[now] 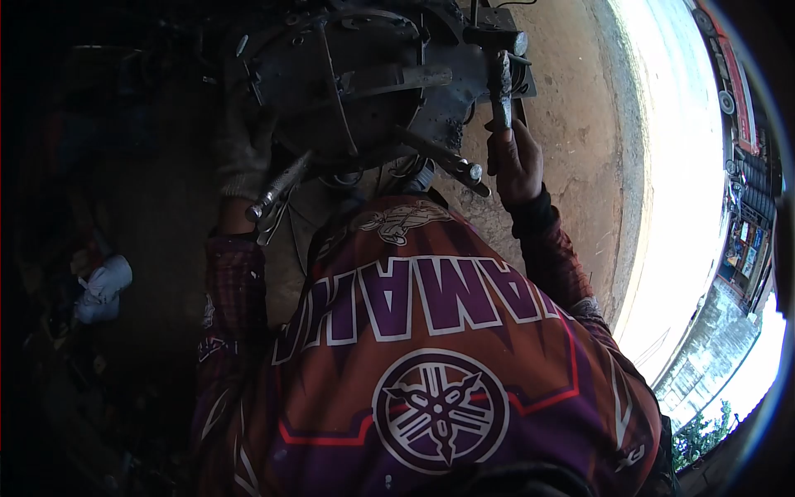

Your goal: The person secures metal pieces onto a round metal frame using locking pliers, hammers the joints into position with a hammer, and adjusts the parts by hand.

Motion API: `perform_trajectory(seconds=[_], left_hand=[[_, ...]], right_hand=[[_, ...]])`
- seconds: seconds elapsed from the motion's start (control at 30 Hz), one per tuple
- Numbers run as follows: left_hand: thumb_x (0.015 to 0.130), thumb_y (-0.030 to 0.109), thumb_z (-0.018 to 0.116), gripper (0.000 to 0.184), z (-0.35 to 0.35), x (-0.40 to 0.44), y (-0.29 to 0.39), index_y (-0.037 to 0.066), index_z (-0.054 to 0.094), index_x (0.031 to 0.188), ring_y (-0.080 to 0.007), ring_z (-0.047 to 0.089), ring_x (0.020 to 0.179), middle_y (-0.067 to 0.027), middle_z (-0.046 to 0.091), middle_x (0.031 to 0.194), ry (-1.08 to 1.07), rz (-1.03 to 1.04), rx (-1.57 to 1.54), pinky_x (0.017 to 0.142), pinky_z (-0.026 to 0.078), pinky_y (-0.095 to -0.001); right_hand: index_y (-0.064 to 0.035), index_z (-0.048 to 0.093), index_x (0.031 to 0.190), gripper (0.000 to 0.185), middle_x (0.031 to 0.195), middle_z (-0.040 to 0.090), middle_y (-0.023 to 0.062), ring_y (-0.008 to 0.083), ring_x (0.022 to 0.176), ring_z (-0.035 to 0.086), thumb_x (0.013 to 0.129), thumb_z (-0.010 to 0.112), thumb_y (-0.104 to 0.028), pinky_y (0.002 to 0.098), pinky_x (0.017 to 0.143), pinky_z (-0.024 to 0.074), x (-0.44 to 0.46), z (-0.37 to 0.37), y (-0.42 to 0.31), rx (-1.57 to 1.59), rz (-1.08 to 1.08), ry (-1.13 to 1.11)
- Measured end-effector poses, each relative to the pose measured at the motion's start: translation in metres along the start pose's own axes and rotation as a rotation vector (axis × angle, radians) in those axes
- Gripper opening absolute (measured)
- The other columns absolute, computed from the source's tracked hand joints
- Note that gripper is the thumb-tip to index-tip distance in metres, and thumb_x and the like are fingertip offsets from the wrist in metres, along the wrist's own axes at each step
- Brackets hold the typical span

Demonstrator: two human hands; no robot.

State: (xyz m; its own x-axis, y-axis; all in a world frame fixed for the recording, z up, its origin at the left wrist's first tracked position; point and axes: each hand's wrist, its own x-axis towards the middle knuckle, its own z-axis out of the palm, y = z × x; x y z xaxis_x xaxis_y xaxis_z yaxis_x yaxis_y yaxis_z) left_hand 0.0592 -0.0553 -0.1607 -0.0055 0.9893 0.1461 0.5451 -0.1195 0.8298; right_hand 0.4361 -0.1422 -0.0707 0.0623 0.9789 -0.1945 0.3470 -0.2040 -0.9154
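My right hand (518, 161) is closed around the lower end of a narrow tool (502, 91) with a dark, crusted shaft. A dark cylinder (497, 40) lies at the tool's top; whether the two are joined, I cannot tell. In deep shadow, my gloved left hand (243, 161) is at the left side of a round black metal assembly (377, 116) with curved bars. Its fingers are too dark to make out. Locking pliers (283, 186) stick out beside that hand. A second pair of locking pliers (451, 161) projects from the assembly's near right side.
Brown, dusty ground (571, 108) lies to the right, with a bright strip beyond it. A red vehicle (737, 91) stands at the far right. A whitish crumpled item (103, 288) lies in the shadow at left. My patterned jersey (439, 331) fills the lower middle.
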Motion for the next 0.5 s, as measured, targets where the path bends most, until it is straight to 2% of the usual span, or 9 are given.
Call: perform_trajectory(seconds=[0.1,0.17,0.27,0.37,0.43,0.5], left_hand=[[0.091,0.049,0.063,0.067,-0.001,0.000,-0.011,0.004,0.045,0.138,-0.0265,0.064,0.103,-0.0156,0.062,0.119,0.045,0.116,0.134,0.090,0.050,-0.0346],[0.091,0.048,0.064,0.065,-0.003,0.000,-0.008,0.006,0.047,0.137,-0.0269,0.064,0.102,-0.0154,0.062,0.118,0.042,0.145,0.160,0.088,0.051,-0.0354],[0.092,0.049,0.063,0.063,-0.008,0.002,-0.006,0.008,0.048,0.137,-0.0284,0.064,0.103,-0.0155,0.062,0.120,-0.043,0.074,0.117,0.088,0.051,-0.0376],[0.092,0.049,0.062,0.062,-0.006,0.002,-0.011,0.008,0.049,0.136,-0.0289,0.064,0.102,-0.0158,0.062,0.120,0.017,0.129,0.121,0.087,0.051,-0.0387],[0.092,0.050,0.062,0.062,-0.007,0.002,-0.003,0.008,0.049,0.136,-0.0294,0.064,0.102,-0.0159,0.062,0.120,0.016,0.128,0.109,0.087,0.051,-0.0392],[0.092,0.050,0.062,0.062,-0.010,0.001,0.004,0.008,0.049,0.136,-0.0299,0.064,0.101,-0.0160,0.062,0.119,0.020,0.139,0.097,0.087,0.051,-0.0397]], right_hand=[[0.0019,0.057,0.105,0.044,0.067,0.049,0.0012,0.0087,0.054,0.045,0.105,0.042,-0.039,0.0262,0.050,0.0377,-0.003,0.002,0.000,0.001,-0.063,0.010],[0.0026,0.058,0.101,0.046,0.064,0.049,0.0036,0.0120,0.055,0.045,0.104,0.042,-0.041,0.0309,0.051,0.0379,-0.005,0.003,0.012,-0.367,-0.111,0.019],[0.0027,0.058,0.099,0.045,0.063,0.048,0.0035,0.0127,0.056,0.046,0.103,0.044,-0.040,0.0321,0.052,0.0382,-0.005,-0.005,0.010,-0.384,-0.033,0.005],[0.0027,0.057,0.098,0.043,0.062,0.049,0.0037,0.0130,0.056,0.047,0.103,0.046,-0.038,0.0334,0.053,0.0384,-0.013,0.003,0.006,-0.316,0.003,0.016],[-0.0008,0.056,0.094,0.034,0.066,0.056,0.0217,0.0473,0.064,0.056,0.101,0.047,-0.033,0.0500,0.058,0.0419,-0.016,0.009,-0.002,-0.287,-0.096,0.069],[-0.0009,0.055,0.092,0.035,0.066,0.056,0.0216,0.0472,0.064,0.056,0.101,0.049,-0.034,0.0497,0.057,0.0415,-0.012,0.011,0.008,-0.346,-0.083,0.032]])
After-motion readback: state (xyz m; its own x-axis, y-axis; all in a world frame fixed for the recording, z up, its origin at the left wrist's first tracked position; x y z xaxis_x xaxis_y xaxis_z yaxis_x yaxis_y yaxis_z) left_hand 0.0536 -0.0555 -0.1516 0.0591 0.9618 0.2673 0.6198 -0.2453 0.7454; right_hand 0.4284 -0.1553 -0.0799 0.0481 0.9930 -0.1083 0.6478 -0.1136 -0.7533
